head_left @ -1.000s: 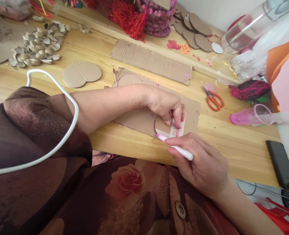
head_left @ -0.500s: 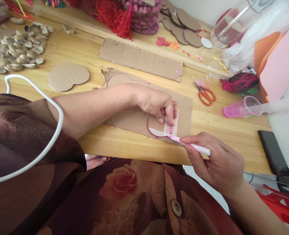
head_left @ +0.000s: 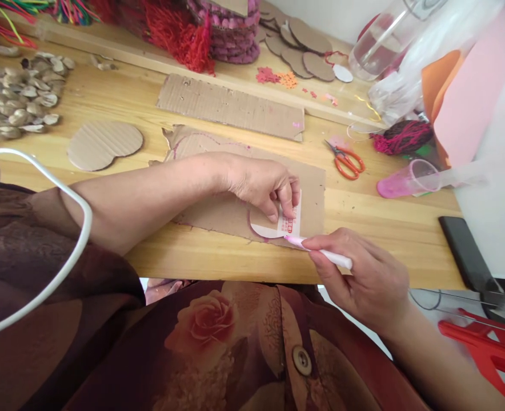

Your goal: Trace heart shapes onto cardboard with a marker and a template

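A sheet of brown cardboard (head_left: 312, 182) lies on the wooden table (head_left: 184, 260) with a purple curved line drawn near its far edge. On its near right part is a rounded card template (head_left: 267, 230), pale along its edge, with a strip of red print. My left hand (head_left: 269, 185) rests over it, fingers bent and fingertips pressing it down; the hand hides part of it. My right hand (head_left: 364, 277) grips a white marker (head_left: 332, 257) with a pink tip, which touches the template's near edge. A purple line follows the template's left rim.
Right of the cardboard lie orange-handled scissors (head_left: 347, 161) and a pink-tinted plastic cup (head_left: 402, 180). A cardboard strip (head_left: 231, 105) sits behind. On the left are a cardboard heart (head_left: 104, 144), a pile of shells (head_left: 21, 97) and a white cable (head_left: 83, 228) crossing above my left arm.
The whole view has shifted, so the table things appear further left. The marker tip stays at the template's near edge, with only a slight move; my left hand keeps its place on it.
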Demonstrator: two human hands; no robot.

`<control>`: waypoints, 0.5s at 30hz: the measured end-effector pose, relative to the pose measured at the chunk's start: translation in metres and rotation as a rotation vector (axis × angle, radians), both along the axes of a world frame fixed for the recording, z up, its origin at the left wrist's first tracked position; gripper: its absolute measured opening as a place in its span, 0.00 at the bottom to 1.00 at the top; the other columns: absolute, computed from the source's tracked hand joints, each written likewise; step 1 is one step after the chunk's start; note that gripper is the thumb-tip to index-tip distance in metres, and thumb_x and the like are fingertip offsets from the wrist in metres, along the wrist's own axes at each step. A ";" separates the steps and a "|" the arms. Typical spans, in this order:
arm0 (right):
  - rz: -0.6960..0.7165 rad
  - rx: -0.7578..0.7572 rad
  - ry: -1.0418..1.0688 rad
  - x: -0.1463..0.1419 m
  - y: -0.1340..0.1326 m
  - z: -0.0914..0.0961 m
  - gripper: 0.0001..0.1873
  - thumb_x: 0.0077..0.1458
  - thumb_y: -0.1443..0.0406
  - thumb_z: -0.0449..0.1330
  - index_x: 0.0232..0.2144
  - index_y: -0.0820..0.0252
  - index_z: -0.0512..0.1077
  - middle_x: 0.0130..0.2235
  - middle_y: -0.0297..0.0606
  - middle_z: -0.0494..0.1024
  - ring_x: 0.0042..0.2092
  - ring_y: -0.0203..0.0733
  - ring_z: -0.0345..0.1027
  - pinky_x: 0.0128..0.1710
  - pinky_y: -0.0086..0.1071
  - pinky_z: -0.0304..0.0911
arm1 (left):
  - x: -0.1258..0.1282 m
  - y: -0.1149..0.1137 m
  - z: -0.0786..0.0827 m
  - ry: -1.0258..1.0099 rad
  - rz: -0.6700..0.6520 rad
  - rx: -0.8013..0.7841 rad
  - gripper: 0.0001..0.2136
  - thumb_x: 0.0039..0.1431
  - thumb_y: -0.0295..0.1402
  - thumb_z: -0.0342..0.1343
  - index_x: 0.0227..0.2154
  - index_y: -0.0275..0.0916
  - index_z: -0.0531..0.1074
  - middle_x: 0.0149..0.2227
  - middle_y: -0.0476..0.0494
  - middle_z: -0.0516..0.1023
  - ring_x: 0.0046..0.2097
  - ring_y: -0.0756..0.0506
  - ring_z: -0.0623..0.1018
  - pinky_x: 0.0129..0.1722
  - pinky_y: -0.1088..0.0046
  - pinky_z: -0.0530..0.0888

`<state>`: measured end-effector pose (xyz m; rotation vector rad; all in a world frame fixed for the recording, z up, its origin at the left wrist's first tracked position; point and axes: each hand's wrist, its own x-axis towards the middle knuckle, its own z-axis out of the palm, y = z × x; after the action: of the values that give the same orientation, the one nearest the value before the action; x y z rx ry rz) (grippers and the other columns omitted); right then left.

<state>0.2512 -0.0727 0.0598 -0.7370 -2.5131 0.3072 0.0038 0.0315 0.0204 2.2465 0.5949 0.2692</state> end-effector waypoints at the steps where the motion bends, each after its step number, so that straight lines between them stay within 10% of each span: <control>1: -0.005 0.013 -0.008 0.001 0.000 0.001 0.05 0.65 0.71 0.60 0.43 0.58 0.74 0.36 0.37 0.83 0.35 0.38 0.77 0.35 0.31 0.72 | 0.000 -0.001 0.000 0.003 0.002 0.013 0.12 0.53 0.29 0.68 0.40 0.50 0.86 0.48 0.50 0.82 0.48 0.49 0.79 0.50 0.78 0.72; 15: -0.041 0.026 -0.026 0.000 -0.004 0.000 0.05 0.66 0.69 0.60 0.43 0.58 0.74 0.34 0.36 0.82 0.32 0.38 0.75 0.33 0.31 0.70 | 0.015 -0.030 0.031 0.196 0.064 0.179 0.10 0.55 0.24 0.67 0.36 0.47 0.86 0.44 0.50 0.83 0.40 0.49 0.78 0.43 0.76 0.70</control>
<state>0.2509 -0.0769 0.0599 -0.7852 -2.5182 0.2516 0.0189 0.0017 0.0518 2.4472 0.7736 0.1391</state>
